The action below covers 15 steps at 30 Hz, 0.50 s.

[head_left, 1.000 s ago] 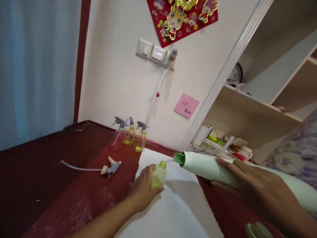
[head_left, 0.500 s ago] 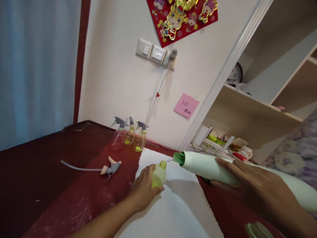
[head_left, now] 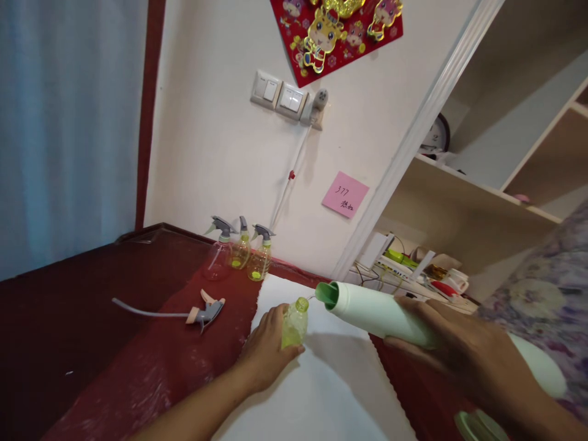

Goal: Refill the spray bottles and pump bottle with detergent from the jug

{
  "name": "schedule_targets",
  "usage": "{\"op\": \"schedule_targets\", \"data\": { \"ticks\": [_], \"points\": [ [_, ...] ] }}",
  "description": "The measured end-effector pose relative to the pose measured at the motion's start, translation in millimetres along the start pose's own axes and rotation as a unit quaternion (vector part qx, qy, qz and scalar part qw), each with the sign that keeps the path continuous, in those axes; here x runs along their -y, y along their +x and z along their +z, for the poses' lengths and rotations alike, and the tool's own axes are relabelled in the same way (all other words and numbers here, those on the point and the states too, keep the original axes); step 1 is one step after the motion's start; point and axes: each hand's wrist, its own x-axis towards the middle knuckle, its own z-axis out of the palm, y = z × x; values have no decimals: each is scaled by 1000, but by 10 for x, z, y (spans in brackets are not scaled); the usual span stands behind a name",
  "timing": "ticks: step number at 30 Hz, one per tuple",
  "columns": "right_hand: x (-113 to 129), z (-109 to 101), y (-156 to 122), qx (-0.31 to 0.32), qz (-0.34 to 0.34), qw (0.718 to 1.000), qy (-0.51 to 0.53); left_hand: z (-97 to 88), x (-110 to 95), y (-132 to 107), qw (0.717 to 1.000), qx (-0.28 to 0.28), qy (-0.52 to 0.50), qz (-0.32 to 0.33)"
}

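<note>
My left hand [head_left: 266, 343] is wrapped round a small yellow-green spray bottle [head_left: 294, 324] with no head on it, tilted a little over the white sheet. My right hand [head_left: 463, 349] grips a pale green kettle-like bottle [head_left: 381, 309], lying nearly level. From its green spout [head_left: 325, 294] a thin stream of water runs toward the spray bottle's open neck; spout and neck stay apart. A grey and peach spray head [head_left: 205, 311] with a long tube rests on the red cover to the left.
Three spray bottles with heads stand against the wall, a clear one [head_left: 217, 260] and two yellowish ones, the nearer [head_left: 260, 260] beside the white sheet [head_left: 321, 392]. A pale green lid-like piece [head_left: 480, 425] lies at bottom right. Shelves [head_left: 463, 190] rise behind.
My right hand has shifted the pale green bottle slightly left, bringing its spout closer to the spray bottle's neck. The stream looks shorter. My left hand stays nearly still.
</note>
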Motion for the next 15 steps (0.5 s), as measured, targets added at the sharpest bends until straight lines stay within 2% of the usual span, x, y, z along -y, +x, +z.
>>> {"op": "schedule_targets", "data": {
  "ticks": [4,7,9,11,13,15],
  "points": [
    [49,126,-11,18,14,999,46,9,7,4,1000,-6,-11,-1],
    [26,241,-5,38,107,987,116,8,4,9,1000,-7,-6,-1],
    [-8,311,16,64,195,962,180,7,10,15,1000,-8,-6,-2],
    [-38,378,54,76,282,924,246,8,22,25,1000,-10,-11,0],
    [-47,458,98,54,350,886,300,12,38,37,1000,-13,-18,2],
    [-31,568,136,3,403,847,347,20,58,50,1000,-15,-21,5]
  ]
}}
